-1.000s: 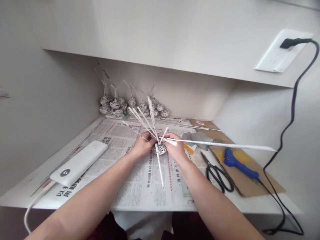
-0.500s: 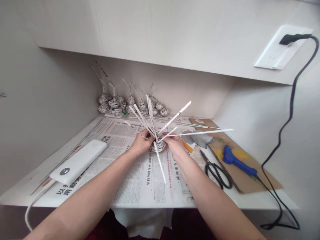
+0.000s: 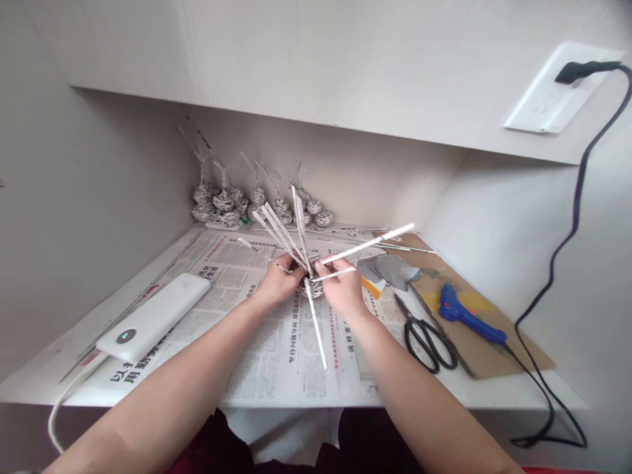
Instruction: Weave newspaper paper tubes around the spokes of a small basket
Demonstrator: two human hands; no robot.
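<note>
Head view, woven paper piece point(image 3: 311, 288) between the hands point(image 3: 280, 282) point(image 3: 346, 288), paper strips point(image 3: 316, 324) radiating

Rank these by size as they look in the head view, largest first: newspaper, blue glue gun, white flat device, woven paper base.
1. Newspaper
2. White flat device
3. Blue glue gun
4. Woven paper base, partly hidden
</note>
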